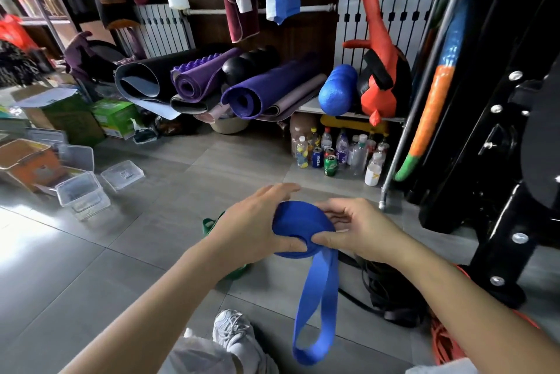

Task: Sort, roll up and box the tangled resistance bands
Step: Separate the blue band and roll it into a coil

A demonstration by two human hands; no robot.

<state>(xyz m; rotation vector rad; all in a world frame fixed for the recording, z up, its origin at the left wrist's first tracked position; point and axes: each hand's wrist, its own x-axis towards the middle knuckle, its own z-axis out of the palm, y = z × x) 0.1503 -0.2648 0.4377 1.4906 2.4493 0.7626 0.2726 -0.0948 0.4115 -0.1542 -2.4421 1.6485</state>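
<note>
Blue band (303,222) is up in mid-air between my hands, wound into a fat coil, its loose loop dangling toward my shoe (233,331). Left hand (254,231) grips the coil's left side, thumb clamped on the near face. Right hand (360,231) pinches the right side, fingers (333,211) curled onto it. To roll this well, I reckon: tail taut, fed flat, edges stacked, no twist. Green band (209,225) lies on the floor under my left wrist, black bands (385,285) near right, clear boxes (81,192) waiting far left.
</note>
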